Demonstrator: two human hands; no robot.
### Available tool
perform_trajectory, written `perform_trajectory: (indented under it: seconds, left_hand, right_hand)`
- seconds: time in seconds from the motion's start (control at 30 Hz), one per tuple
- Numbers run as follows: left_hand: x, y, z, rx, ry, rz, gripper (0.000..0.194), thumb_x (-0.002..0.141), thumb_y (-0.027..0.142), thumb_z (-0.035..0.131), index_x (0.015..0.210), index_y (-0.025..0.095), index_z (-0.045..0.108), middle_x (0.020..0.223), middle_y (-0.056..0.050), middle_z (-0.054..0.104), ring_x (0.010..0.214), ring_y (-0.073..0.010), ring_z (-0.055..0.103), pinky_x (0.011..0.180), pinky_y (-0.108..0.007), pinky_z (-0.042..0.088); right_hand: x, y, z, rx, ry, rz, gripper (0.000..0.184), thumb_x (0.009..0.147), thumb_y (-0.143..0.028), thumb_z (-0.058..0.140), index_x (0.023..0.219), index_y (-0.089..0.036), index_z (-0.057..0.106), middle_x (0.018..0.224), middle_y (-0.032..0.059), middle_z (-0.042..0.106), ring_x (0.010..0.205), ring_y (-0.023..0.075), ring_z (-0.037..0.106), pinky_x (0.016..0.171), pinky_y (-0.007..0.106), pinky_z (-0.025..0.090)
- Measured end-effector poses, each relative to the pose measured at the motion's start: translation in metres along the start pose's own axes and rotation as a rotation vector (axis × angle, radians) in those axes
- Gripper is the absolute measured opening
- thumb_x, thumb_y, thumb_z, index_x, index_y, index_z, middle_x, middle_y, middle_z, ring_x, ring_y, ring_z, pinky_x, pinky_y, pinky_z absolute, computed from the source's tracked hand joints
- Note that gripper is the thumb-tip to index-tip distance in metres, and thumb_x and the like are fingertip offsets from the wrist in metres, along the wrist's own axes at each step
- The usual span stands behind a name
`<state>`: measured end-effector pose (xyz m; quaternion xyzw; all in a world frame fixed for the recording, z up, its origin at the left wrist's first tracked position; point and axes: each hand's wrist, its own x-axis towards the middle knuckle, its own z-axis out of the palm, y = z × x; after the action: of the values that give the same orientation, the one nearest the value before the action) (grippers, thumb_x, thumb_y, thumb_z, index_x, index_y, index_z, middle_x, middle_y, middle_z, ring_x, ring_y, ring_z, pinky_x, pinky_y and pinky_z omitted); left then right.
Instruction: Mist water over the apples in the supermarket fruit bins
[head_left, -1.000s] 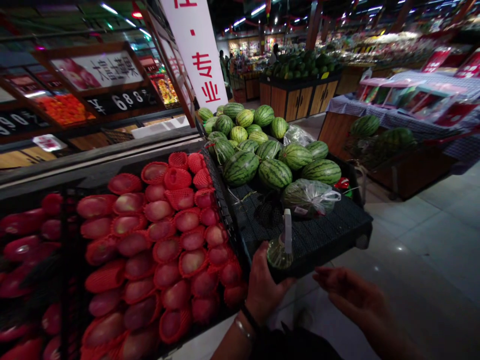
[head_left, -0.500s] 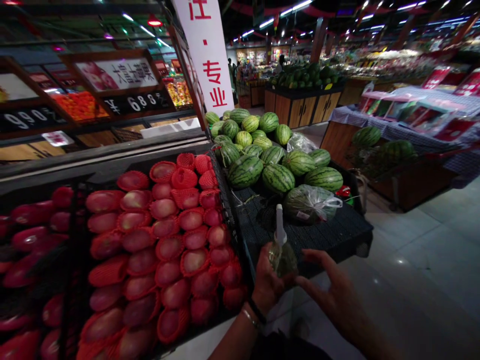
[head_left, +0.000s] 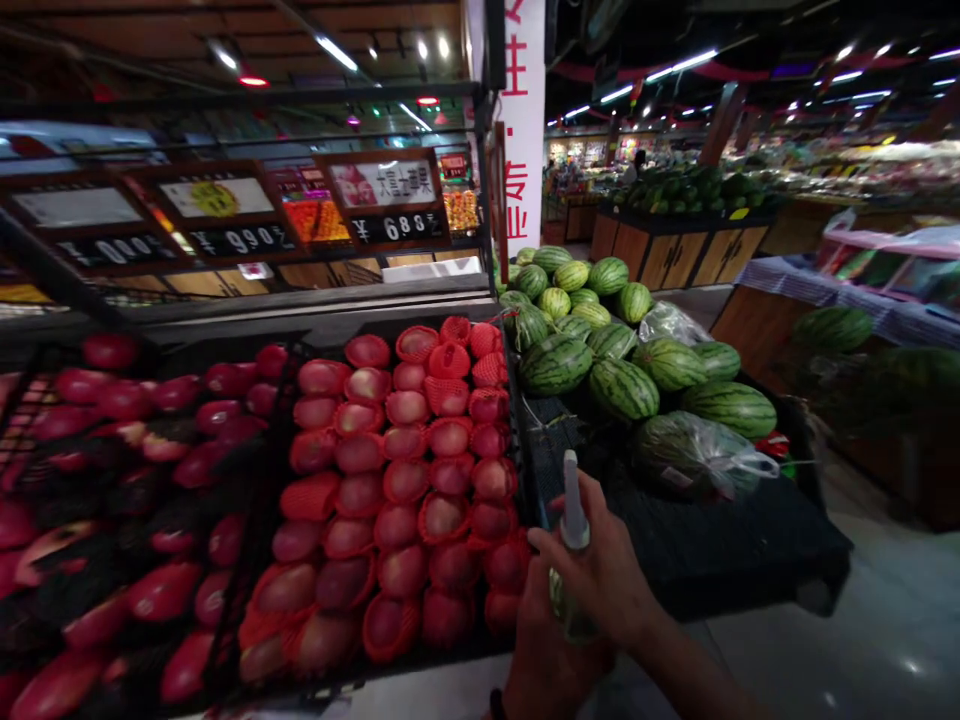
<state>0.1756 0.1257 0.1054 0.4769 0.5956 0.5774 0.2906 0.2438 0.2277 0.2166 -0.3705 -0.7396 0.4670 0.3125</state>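
Right hand [head_left: 607, 580] now joined left hand [head_left: 544, 650] clasping spray bottle [head_left: 574, 545], beside black watermelon stand [head_left: 750, 550], dim market

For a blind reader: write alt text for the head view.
Two hands hold a small spray bottle at a shop's fruit stand: the right hand wraps it from the front, the left hand is below. Net-wrapped red apples fill the crate on the left; striped watermelons are piled on the right.

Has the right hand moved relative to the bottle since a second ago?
Yes. The right hand was apart, right of the bottle; now it has closed onto it, beside the left hand.
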Motion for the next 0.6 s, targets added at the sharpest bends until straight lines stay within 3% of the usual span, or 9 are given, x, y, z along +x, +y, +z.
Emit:
perform_trajectory:
  seconds: [0.1, 0.2, 0.27, 0.33, 0.47, 0.53, 0.6]
  left_hand:
    - [-0.008, -0.008, -0.028, -0.073, 0.057, -0.019, 0.105, 0.076, 0.058, 0.101, 0.162, 0.036, 0.046, 0.153, -0.017, 0.071, 0.138, -0.0475, 0.073, 0.117, -0.075, 0.064]
    - [-0.013, -0.008, -0.057, -0.32, -0.019, -0.061, 0.121, 0.059, 0.071, 0.107, 0.159, 0.032, 0.051, 0.154, -0.018, 0.073, 0.143, -0.0504, 0.07, 0.121, -0.07, 0.061]
    - [-0.015, -0.004, -0.072, -0.575, -0.05, -0.118, 0.125, 0.056, 0.071, 0.109, 0.159, 0.032, 0.05, 0.157, -0.018, 0.07, 0.147, -0.0502, 0.067, 0.124, -0.067, 0.058]
    - [-0.017, 0.002, -0.084, -0.697, -0.021, -0.18, 0.12, 0.057, 0.064, 0.11, 0.156, 0.029, 0.051, 0.154, -0.017, 0.072, 0.143, -0.0483, 0.07, 0.12, -0.062, 0.059]
    - [-0.018, 0.021, -0.102, -0.464, 0.191, -0.3, 0.092, 0.063, 0.043, 0.108, 0.143, 0.025, 0.064, 0.136, -0.014, 0.08, 0.13, -0.043, 0.076, 0.114, -0.055, 0.063]
    - [-0.017, 0.032, -0.112, -0.349, 0.272, -0.331, 0.085, 0.065, 0.041, 0.107, 0.14, 0.027, 0.068, 0.133, -0.011, 0.081, 0.133, -0.0436, 0.075, 0.116, -0.055, 0.063]
    - [-0.016, 0.041, -0.12, -0.299, 0.297, -0.337, 0.074, 0.077, 0.045, 0.101, 0.141, 0.028, 0.07, 0.138, -0.01, 0.079, 0.135, -0.0412, 0.073, 0.116, -0.057, 0.064]
  right_hand:
    - [0.01, -0.021, 0.017, 0.038, -0.058, -0.033, 0.054, 0.103, -0.049, 0.068, 0.149, -0.025, 0.052, 0.099, 0.0028, 0.079, 0.08, 0.0245, 0.078, 0.077, 0.039, 0.063]
    - [0.02, -0.046, 0.033, 0.079, -0.122, -0.077, 0.048, 0.102, -0.047, 0.068, 0.143, -0.025, 0.058, 0.092, -0.0001, 0.077, 0.076, 0.0217, 0.074, 0.073, 0.035, 0.059]
    - [0.026, -0.062, 0.045, 0.116, -0.165, -0.068, 0.042, 0.1, -0.046, 0.07, 0.135, -0.024, 0.062, 0.091, -0.0009, 0.076, 0.076, 0.0202, 0.072, 0.072, 0.033, 0.057]
    - [0.034, -0.073, 0.057, 0.137, -0.192, -0.057, 0.036, 0.097, -0.044, 0.074, 0.125, -0.024, 0.065, 0.091, -0.0011, 0.075, 0.078, 0.0194, 0.07, 0.073, 0.033, 0.055]
    - [0.052, -0.076, 0.086, 0.105, -0.178, -0.132, 0.023, 0.089, -0.034, 0.076, 0.106, -0.023, 0.065, 0.088, -0.0021, 0.069, 0.078, 0.0179, 0.063, 0.074, 0.032, 0.051]
    - [0.06, -0.072, 0.102, 0.1, -0.19, -0.169, 0.015, 0.086, -0.029, 0.073, 0.093, -0.024, 0.06, 0.079, -0.0048, 0.062, 0.071, 0.0159, 0.055, 0.067, 0.031, 0.046]
    - [0.065, -0.066, 0.116, 0.114, -0.216, -0.186, 0.016, 0.083, -0.025, 0.07, 0.085, -0.026, 0.053, 0.073, -0.0067, 0.057, 0.066, 0.0148, 0.051, 0.063, 0.03, 0.041]
